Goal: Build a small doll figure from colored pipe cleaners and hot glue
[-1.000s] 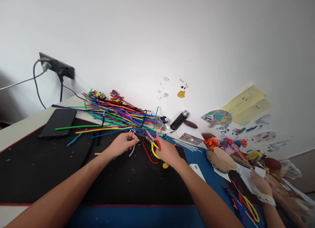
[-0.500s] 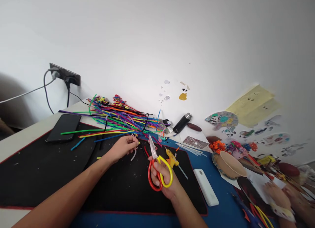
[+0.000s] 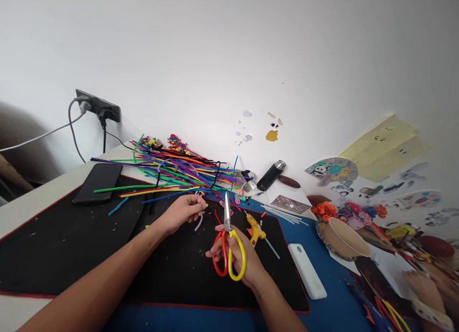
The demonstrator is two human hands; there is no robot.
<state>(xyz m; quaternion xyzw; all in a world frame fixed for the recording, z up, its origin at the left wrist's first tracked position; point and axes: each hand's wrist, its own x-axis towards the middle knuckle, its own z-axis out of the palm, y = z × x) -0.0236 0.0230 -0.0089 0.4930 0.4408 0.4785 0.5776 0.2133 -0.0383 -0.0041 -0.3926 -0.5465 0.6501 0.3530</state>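
The right hand (image 3: 244,255) holds a pair of metal scissors with one red and one yellow looped handle (image 3: 227,226) above a black mat with a thin red edge (image 3: 172,274). Its grip is wrapped around the handles, with some fingers passing through the red loop and reaching out on its far side. The scissor blades lie together, their tips pointing away from the person. The left hand (image 3: 184,212) is near the blades but apart from them, also over the mat. Its thumb and forefinger are pinched on a small yellow piece (image 3: 205,206), mostly hidden by the fingers, so its full shape cannot be told. A short, curved whitish strip (image 3: 198,223) shows just below the fingertips.

Beyond the left hand, a loose heap of long, thin, multicoloured fuzzy stems (image 3: 182,168) spreads toward the wall, some ends reaching over the mat. A black rectangular phone (image 3: 97,183) lies at the mat's far left. Behind the right hand is a yellow glue gun (image 3: 255,229) with a translucent stick protruding from its rear. To the right, on the blue-covered counter (image 3: 337,274), lies a white oblong device with rounded corners (image 3: 307,271), just beside the mat. A black cylindrical bottle with a silver cap (image 3: 271,176) lies near the wall. At the far right, another person's hand (image 3: 425,286) rests near white paper (image 3: 389,267).
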